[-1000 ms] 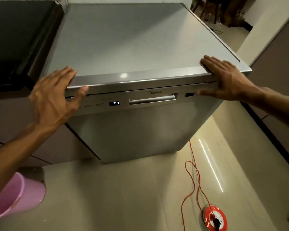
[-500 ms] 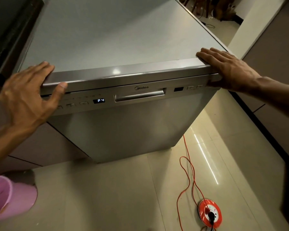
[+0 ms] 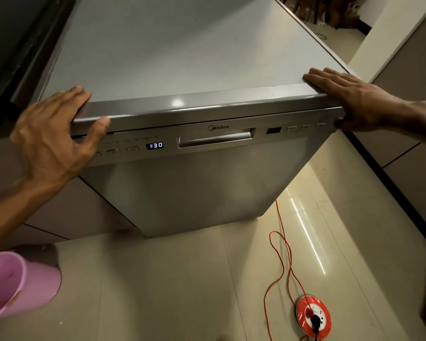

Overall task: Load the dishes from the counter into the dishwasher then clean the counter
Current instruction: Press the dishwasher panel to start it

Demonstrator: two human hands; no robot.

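Apparently the loading part is behind me, judging by how things stand: the dishwasher (image 3: 192, 153) has its door closed flush and its small display (image 3: 155, 145), at about 9 o'clock from the door handle (image 3: 215, 141), reads 1:30, which I take to be a wash time. I see no dishes anywhere in view, so I suppose they are inside, though I cannot see that.

My left hand (image 3: 52, 134) grips the front left corner of the machine's top, at 9 o'clock in the picture: fingers lie flat over the top edge and the thumb hooks under the front lip. My right hand (image 3: 349, 99) grasps the front right corner, at 3 o'clock, fingers spread along the top edge and the thumb tucked below against the control strip. Both hold the machine itself, nothing else.

The machine stands on the tiled floor (image 3: 182, 279), just beside a dark counter (image 3: 22, 45) at 10 o'clock. An orange cable (image 3: 283, 232) runs from its foot down to a red cord reel (image 3: 312, 316) at 5 o'clock, with a plug in it. A pink bucket (image 3: 15, 284) sits at 8 o'clock.

What remains, I judge, is wiping the counter. Too little of it shows to tell whether it is clean, and I see no cloth.
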